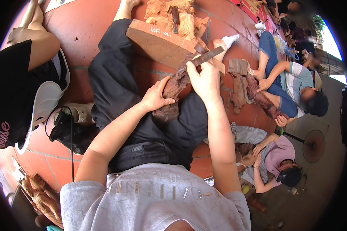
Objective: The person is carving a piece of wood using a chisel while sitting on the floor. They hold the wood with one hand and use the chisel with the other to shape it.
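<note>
A dark reddish-brown wood carving [175, 87] lies slantwise over my lap, its far end close to a wooden block. My left hand [156, 96] is wrapped round the lower part of the carving, thumb across it. Above the carving's far end, my right hand [205, 79] is closed on a flat brown strip [208, 56] that looks like sandpaper. The strip sticks out past the fingers on the right, with a curled end on the left. It lies against or just over the carving's tip; the exact contact is hidden by the fingers.
A thick wooden block [162, 44] stands ahead, bearing pale orange carved wood [187, 25] and a chisel [175, 17]. Co-workers sit at right, one holding a dark carving [262, 96]. A person in a white-brimmed cap [46, 104] is at left. A fan [313, 146] stands far right.
</note>
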The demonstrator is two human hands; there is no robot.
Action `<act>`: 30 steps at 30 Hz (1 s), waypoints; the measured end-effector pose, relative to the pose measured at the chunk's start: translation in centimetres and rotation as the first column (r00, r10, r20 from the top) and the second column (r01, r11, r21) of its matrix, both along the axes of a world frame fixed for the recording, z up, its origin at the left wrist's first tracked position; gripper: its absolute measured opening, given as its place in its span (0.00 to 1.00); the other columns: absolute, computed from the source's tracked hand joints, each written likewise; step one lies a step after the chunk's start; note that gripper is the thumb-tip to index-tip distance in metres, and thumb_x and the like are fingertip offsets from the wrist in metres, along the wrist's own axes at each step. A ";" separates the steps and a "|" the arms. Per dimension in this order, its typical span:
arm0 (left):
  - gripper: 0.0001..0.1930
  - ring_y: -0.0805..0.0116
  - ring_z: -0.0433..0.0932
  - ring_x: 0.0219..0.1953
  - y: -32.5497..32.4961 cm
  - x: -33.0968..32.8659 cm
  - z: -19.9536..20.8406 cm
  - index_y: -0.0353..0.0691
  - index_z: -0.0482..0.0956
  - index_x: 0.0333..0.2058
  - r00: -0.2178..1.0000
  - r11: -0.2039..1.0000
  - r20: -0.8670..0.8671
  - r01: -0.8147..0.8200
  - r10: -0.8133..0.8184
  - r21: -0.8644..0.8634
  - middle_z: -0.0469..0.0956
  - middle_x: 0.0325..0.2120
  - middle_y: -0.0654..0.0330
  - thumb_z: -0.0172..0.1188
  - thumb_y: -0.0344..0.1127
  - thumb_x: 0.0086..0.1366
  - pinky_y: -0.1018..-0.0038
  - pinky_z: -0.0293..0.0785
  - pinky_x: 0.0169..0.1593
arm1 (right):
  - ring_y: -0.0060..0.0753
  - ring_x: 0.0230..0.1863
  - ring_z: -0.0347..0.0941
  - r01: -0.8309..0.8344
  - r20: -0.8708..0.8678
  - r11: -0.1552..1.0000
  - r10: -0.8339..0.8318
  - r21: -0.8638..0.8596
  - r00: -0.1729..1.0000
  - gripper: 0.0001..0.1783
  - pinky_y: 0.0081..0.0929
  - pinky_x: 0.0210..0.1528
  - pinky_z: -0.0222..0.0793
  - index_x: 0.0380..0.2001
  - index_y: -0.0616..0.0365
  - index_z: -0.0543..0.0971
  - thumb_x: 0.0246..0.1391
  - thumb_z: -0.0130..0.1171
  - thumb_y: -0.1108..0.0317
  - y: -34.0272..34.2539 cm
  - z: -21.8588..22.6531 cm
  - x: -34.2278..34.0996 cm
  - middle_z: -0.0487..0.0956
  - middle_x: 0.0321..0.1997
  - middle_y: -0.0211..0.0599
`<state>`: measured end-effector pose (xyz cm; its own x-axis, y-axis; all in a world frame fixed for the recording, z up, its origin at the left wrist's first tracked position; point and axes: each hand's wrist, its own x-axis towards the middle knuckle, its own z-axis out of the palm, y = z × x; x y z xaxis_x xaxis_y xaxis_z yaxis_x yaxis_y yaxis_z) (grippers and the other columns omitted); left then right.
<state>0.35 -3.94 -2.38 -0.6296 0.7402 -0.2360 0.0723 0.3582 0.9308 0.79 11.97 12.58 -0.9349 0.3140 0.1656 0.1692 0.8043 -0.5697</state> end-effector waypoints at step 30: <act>0.43 0.45 0.79 0.45 6.2 -0.6 3.1 0.37 0.66 0.57 0.960 0.977 -0.253 -0.160 0.120 -0.144 0.79 0.40 0.42 0.69 0.47 0.41 0.59 0.75 0.49 | 0.23 0.33 0.77 0.179 0.020 0.255 -0.524 -0.950 0.851 0.07 0.22 0.39 0.74 0.29 0.59 0.76 0.61 0.57 0.68 0.7 -13.2 18.6 0.80 0.30 0.32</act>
